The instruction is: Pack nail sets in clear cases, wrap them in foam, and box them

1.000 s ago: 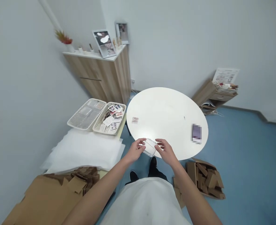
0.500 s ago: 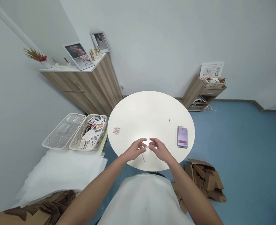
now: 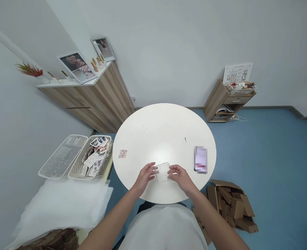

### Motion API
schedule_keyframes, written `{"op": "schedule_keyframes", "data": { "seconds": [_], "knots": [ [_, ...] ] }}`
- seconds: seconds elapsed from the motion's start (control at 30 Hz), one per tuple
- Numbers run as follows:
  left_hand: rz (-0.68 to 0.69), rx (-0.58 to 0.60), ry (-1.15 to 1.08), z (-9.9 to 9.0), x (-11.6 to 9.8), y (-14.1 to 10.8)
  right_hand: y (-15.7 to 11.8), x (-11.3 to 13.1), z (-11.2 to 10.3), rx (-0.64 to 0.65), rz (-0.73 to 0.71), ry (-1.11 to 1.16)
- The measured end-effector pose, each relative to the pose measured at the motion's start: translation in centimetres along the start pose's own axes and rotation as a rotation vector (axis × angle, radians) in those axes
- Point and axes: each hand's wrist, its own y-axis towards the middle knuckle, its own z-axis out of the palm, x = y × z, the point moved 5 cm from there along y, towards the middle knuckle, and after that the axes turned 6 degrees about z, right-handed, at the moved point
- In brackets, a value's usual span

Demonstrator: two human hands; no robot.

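A small clear plastic case [image 3: 163,172] with rounded corners is between my hands at the near part of the white round table [image 3: 164,121]. My left hand [image 3: 144,177] has its fingers curled at the case's left edge. On the opposite edge, the thumb and fingers of my right hand [image 3: 180,177] grip the side. The case's broad face is turned up. Whether it rests on the table or is held just above, I cannot tell. Left of my hands lies a small sheet with reddish oval pieces [image 3: 122,153]. A blurred purple phone-like rectangle [image 3: 200,159] lies to the right.
At the left stand a perforated basket of printed cards [image 3: 72,169] and an open clear-compartment tray [image 3: 61,156], with white foam sheets [image 3: 65,205] nearer me. A box of cardboard pieces [image 3: 234,206] is on the floor at right. A small dark mark [image 3: 185,139] shows on the table.
My hands have moved apart and lower in view. The case, hard to make out between my fingertips before, now shows its broad face. The whole view has shifted slightly.
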Motion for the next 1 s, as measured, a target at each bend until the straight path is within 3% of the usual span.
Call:
{"op": "schedule_keyframes", "data": {
  "seconds": [0.13,0.33,0.57,0.7,0.8,0.9,1.0],
  "knots": [
    [0.029,0.044,0.079,0.1,0.8,-0.8,-0.4,-1.0,0.1,-0.086,0.014,0.036],
    [0.102,0.127,0.13,0.1,0.2,-0.9,-2.1,-2.0,1.5,-0.19,-0.048,0.067],
    [0.162,0.285,0.224,-1.2,-0.9,-1.3,-5.3,-0.2,3.5,-0.198,-0.241,-0.276],
    [0.137,0.357,0.221,-2.2,-1.1,-1.3,-5.6,0.1,5.2,-0.195,-0.271,-0.363],
    [0.099,0.35,0.181,-3.0,-1.1,-1.2,-4.7,-0.6,5.9,-0.291,-0.26,-0.236],
    [0.031,0.308,0.076,-3.3,-0.8,-1.5,-3.6,-2.2,6.0,-0.426,-0.162,0.004],
    [-0.043,0.292,0.006,-3.0,-0.1,-2.1,-2.7,-3.2,6.6,-0.41,-0.076,0.145]
  ]
}}
